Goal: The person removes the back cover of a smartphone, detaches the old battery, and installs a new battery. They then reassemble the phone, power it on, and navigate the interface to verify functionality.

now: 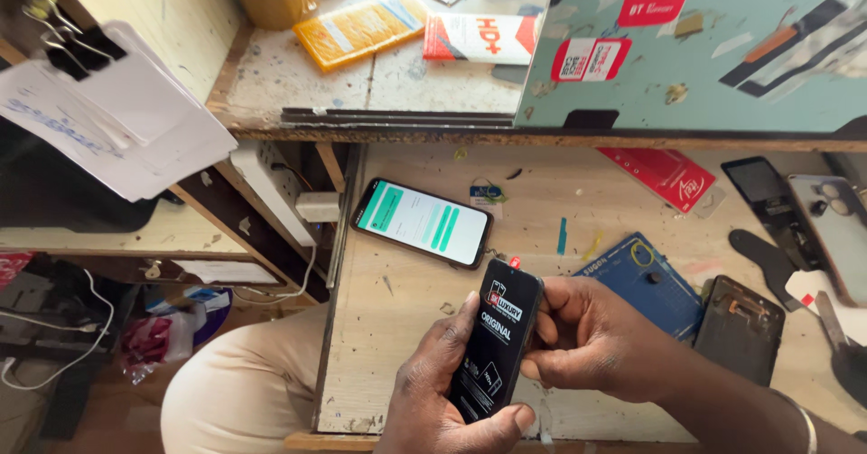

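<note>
A black phone display panel (495,344) with a printed protective film stands tilted in both my hands over the near part of the wooden workbench (397,300). My left hand (441,391) cradles it from below and the left, thumb along its edge. My right hand (591,332) grips its right edge with the fingertips. A lit phone (422,222) with a green and white screen lies flat on the bench just beyond my hands.
A blue work mat (652,282) and an opened phone body (742,326) lie right of my hands. More phone parts (804,215) sit at the far right. A red packet (666,174) lies further back. An upper shelf holds an orange packet (359,28) and a box (479,38). Clipped papers (108,120) hang left.
</note>
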A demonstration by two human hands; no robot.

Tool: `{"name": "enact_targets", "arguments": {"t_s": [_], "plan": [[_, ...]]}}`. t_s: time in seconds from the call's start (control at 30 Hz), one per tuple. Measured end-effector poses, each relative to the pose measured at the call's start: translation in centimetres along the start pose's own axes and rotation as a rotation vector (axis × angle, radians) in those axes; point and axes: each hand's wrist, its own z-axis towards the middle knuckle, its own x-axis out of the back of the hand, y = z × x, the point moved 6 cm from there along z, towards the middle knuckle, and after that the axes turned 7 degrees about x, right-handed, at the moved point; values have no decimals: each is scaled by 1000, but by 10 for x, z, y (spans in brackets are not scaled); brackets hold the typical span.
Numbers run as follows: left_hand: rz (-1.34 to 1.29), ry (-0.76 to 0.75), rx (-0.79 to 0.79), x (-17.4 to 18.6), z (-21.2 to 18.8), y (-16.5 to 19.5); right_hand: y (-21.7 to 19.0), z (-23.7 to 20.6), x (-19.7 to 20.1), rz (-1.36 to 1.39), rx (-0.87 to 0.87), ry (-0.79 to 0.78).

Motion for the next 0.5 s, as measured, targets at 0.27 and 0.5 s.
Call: {"name": "enact_targets", "arguments": {"t_s": [0.27,0.5], "plan": [[28,49,-3,2,21,-20,-10,0,-10,94,-1,-36],[-124,-21,-148,-6,6,-20,-13,-1,-11,7,67,-62]]}}
